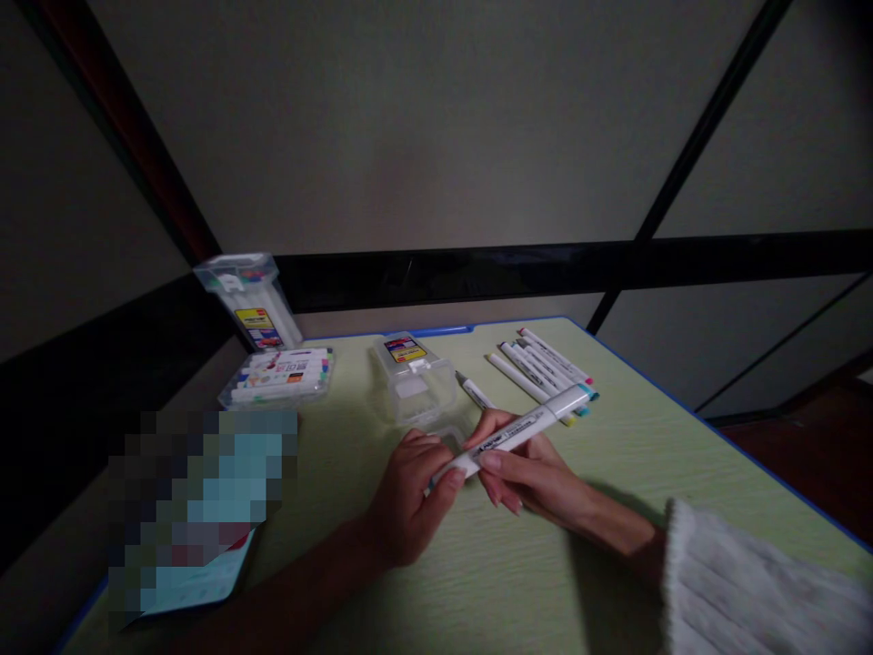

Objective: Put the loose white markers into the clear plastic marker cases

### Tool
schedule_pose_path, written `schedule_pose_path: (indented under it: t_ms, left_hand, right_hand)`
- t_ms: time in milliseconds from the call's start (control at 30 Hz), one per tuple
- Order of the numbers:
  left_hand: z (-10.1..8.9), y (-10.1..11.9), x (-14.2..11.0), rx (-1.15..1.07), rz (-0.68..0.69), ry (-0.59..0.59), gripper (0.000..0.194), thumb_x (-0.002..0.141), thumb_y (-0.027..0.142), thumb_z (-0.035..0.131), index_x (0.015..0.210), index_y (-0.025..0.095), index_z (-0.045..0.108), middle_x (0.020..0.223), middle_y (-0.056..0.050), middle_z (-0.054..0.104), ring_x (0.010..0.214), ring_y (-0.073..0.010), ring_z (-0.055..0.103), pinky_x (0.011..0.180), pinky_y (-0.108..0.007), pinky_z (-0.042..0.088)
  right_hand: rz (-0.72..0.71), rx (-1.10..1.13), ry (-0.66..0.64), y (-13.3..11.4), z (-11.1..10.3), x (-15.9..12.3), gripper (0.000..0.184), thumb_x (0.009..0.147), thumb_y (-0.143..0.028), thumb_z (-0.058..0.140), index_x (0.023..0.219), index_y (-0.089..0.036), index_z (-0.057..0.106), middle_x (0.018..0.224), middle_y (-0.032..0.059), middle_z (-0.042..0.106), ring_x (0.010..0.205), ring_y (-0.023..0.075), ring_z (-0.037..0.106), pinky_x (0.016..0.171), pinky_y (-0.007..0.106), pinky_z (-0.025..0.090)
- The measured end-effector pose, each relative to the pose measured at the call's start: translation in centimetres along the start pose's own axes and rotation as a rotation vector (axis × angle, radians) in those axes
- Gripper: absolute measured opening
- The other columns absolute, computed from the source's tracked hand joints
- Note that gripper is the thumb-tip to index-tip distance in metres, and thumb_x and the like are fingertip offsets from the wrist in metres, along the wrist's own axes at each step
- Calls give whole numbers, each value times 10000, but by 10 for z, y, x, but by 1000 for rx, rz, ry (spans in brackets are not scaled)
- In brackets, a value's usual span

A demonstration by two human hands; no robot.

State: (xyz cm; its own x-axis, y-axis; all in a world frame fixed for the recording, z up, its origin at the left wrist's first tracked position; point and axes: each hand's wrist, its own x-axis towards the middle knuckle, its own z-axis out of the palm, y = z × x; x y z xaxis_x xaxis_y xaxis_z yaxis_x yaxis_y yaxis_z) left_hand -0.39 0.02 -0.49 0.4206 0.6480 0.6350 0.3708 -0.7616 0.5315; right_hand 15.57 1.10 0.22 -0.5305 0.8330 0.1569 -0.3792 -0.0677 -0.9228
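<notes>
A white marker [522,430] with teal ends is held in front of me, slanting up to the right. My left hand [417,491] pinches its lower left end. Around its middle, my right hand [528,468] grips the barrel with thumb and fingers. Just beyond my hands, a clear plastic marker case [417,391] with a yellow and red label lies on its side, its opening toward me; its lid [450,429] is partly hidden by my fingers. Another marker with a grey end [473,391] lies beside the case.
Several white markers [538,364] lie in a loose group at the back right. At the back left stands a full clear marker case [255,305], with a flat pack of markers [281,377] in front. A partly blurred tablet-like screen [197,582] is at left. The table [647,473] meets a wall.
</notes>
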Motion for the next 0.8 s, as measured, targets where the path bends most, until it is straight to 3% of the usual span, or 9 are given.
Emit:
schedule_pose_path:
  t_ms: [167, 333, 533, 800]
  left_hand:
    - [0, 1, 0, 33, -48, 25, 381, 896, 350, 271, 594, 192, 441, 529, 4, 444, 544, -138, 439, 586, -289, 336]
    - [0, 2, 0, 53, 34, -23, 340, 880, 368, 314, 641, 186, 472, 554, 5, 453, 559, -140, 444, 591, -285, 333]
    - [1, 1, 0, 40, 71, -78, 356, 900, 350, 294, 649, 181, 482, 555, 10, 446, 556, -134, 449, 599, -277, 339]
    - [3, 0, -1, 35, 148, -76, 320, 898, 318, 278, 633, 191, 406, 542, 19, 399, 535, -130, 402, 565, -280, 313]
  right_hand:
    - [-30, -62, 100, 6, -1, 1, 315, 689, -402, 686, 640, -168, 480, 373, -67, 544, 239, 20, 345, 249, 127, 203]
    - [-33, -88, 179, 6, -1, 2, 355, 683, -427, 681, 574, -167, 466, 360, -51, 547, 233, 29, 375, 240, 130, 222]
    - [13, 18, 127, 3, 1, 2, 344, 686, -428, 680, 598, -159, 483, 378, -41, 569, 251, 39, 426, 251, 121, 262]
    - [151, 82, 89, -1, 3, 1, 390, 673, -413, 683, 548, -175, 401, 346, -49, 543, 214, 17, 348, 223, 102, 187]
